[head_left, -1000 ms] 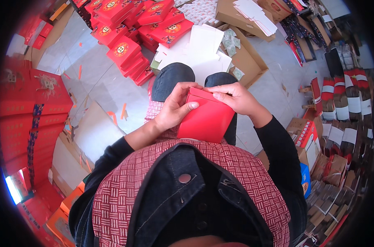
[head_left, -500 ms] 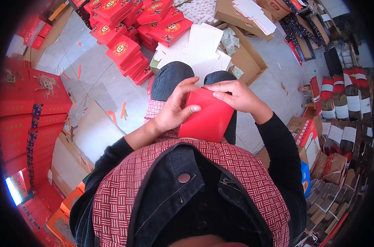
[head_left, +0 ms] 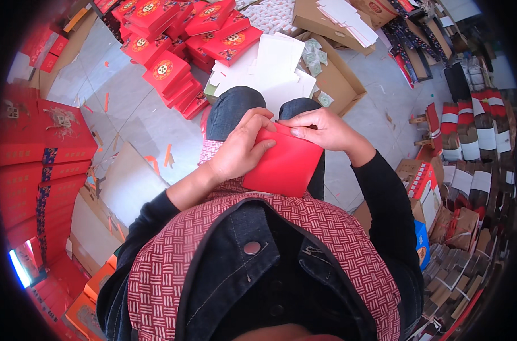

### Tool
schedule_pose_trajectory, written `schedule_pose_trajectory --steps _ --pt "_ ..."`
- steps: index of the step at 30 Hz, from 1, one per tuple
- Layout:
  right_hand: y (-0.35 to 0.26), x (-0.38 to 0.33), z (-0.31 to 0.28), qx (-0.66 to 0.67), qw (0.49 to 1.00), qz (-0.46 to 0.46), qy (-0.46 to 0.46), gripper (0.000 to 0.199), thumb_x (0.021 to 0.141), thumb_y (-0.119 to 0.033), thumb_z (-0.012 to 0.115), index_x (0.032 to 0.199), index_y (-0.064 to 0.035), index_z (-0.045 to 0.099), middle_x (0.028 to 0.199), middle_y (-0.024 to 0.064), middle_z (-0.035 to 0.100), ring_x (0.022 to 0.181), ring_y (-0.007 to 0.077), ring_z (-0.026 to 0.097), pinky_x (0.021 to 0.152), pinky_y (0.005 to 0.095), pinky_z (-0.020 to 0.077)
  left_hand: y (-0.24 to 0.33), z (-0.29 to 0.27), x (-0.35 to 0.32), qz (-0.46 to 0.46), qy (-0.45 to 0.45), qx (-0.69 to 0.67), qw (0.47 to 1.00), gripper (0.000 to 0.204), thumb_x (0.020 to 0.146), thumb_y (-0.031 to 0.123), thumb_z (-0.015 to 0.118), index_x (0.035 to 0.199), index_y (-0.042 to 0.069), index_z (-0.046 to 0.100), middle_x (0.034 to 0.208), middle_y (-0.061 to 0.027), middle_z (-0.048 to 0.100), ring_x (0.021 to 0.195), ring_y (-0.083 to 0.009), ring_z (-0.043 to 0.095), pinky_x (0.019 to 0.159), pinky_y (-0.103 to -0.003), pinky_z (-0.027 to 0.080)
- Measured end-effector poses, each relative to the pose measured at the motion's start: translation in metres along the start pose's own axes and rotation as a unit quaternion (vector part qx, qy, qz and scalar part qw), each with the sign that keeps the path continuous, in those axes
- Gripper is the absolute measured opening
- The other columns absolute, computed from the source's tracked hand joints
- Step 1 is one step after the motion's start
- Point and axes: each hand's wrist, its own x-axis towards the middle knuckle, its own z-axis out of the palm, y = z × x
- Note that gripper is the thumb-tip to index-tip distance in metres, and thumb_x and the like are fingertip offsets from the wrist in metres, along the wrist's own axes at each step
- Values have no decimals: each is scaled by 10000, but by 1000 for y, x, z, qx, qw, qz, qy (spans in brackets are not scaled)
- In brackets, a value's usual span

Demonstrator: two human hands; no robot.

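A red carton (head_left: 287,169) lies over a worker's lap (head_left: 316,183), fingers of the left hand (head_left: 236,150) holding its far left corner, those of the right hand (head_left: 328,129) pinching its far edge, thumb uppermost.

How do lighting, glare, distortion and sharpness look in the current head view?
Head view, rim: strong fisheye bending, black vignetting; head view, lower left: a blown-out bright patch below dim stacked red boxes; head view, centre: the red piece is well lit, with faint sheen and no obvious motion blur.
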Motion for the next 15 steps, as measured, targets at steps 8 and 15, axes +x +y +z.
schedule_pose_trajectory --steps 8,15 --pt "-3 6 -4 -77 995 -43 -39 280 839 -97 589 1104 -32 652 941 181 679 823 259 676 747 309 510 -7 -2 1 1 2 -27 1000 224 829 -3 622 1015 23 498 1234 -148 453 1153 -268 490 967 -345 402" --pt "-6 6 -2 -95 994 -25 -48 282 836 -102 577 1099 -34 655 987 190 665 868 303 667 772 329 512 -12 0 0 -20 13 -83 996 282 836 -14 625 1099 -3 521 1257 -127 460 1167 -228 497 971 -333 429"
